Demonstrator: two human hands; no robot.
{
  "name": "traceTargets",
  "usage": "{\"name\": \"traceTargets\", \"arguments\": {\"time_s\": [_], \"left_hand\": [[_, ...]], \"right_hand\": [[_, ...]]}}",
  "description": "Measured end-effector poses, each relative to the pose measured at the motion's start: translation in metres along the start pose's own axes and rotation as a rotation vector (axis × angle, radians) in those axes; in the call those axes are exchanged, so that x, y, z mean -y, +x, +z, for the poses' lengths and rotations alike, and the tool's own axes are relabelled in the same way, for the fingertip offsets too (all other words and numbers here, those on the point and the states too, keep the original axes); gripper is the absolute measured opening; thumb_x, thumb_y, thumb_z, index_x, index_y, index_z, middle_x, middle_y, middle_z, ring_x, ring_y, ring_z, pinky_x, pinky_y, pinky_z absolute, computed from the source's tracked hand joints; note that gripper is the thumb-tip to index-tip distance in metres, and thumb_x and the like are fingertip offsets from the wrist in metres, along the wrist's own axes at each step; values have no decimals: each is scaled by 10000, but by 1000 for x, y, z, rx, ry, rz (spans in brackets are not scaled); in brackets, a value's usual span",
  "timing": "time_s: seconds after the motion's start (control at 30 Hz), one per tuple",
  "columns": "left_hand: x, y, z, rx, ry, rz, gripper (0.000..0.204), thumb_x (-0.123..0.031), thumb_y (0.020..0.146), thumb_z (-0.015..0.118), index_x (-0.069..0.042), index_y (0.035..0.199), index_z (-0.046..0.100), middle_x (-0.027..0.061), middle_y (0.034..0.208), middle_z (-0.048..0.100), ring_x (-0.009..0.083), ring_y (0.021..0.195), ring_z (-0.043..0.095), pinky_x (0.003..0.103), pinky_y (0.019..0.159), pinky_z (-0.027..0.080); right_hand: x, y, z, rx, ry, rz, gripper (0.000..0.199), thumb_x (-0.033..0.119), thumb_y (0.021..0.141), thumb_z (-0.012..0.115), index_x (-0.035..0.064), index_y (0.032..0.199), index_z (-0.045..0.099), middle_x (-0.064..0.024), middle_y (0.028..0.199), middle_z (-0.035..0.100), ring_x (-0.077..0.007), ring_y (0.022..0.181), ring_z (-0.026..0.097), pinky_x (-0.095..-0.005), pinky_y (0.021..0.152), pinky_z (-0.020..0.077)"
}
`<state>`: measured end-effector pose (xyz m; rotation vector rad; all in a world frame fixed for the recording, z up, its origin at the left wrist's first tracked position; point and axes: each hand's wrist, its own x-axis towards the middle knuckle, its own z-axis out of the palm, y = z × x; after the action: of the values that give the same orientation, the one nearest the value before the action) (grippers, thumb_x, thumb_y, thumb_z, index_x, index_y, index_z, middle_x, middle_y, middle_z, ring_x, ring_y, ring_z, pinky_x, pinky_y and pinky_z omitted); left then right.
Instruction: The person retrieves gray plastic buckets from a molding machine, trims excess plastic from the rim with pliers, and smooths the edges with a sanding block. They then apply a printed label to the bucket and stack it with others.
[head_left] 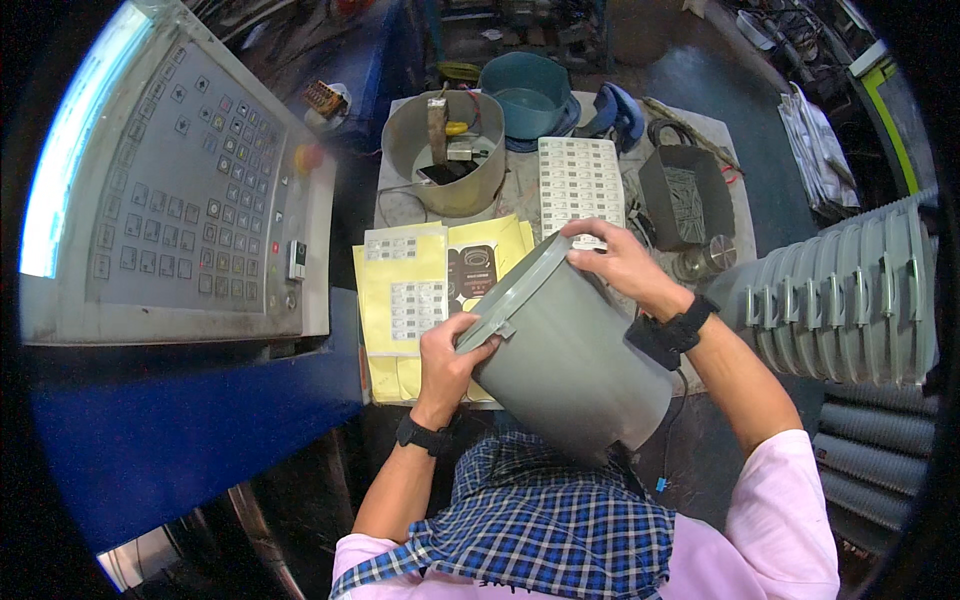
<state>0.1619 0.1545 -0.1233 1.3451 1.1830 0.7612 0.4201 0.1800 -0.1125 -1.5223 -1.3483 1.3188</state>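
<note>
A grey plastic bucket (585, 365) is held tilted in front of my body, its rim toward the table and its base toward my apron. My left hand (452, 362) grips the rim at the left, thumb and fingers closed on it. On the far side of the rim, my right hand (625, 262) has its fingers curled over the edge. The bucket's inside is turned away from view. Just beyond it lie yellow label sheets (405, 290) and a white sheet of small labels (580, 185) on the table.
A control panel (190, 190) stands on the left. Across the table are a grey tub with tools (400, 140), a teal bucket (525, 95) and a dark bin of small metal parts (685, 200). Nested grey buckets (850, 295) lie stacked at the right.
</note>
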Motion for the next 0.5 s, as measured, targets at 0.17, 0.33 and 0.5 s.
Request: {"name": "traceTargets", "arguments": {"time_s": [0.17, 0.33, 0.5], "left_hand": [[4, 3, 2, -2, 25, 39, 197, -80, 701, 671, 49, 844, 635, 118, 737, 643, 160, 666, 586, 274, 633, 445], [0, 11, 9, -57, 117, 6, 230, -146, 706, 677, 17, 867, 657, 144, 763, 659, 207, 662, 620, 295, 614, 457], [-21, 18, 24, -147, 354, -41, 324, -259, 688, 709, -40, 922, 669, 166, 801, 661, 299, 725, 640, 346, 634, 480]], "right_hand": [[-39, -25, -33, -135, -131, 84, 360, 160, 789, 616, -14, 1101, 568, -127, 1096, 592, -187, 1022, 543, -313, 876, 429], [-81, -73, -61, -245, -49, 317, 364, 154, 797, 605, -22, 1114, 571, -89, 1052, 599, -153, 977, 536, -286, 864, 424], [-103, -117, -43, -199, 92, 323, 382, 188, 834, 593, -14, 1154, 540, -89, 1052, 599, -169, 983, 543, -303, 877, 429]]}}
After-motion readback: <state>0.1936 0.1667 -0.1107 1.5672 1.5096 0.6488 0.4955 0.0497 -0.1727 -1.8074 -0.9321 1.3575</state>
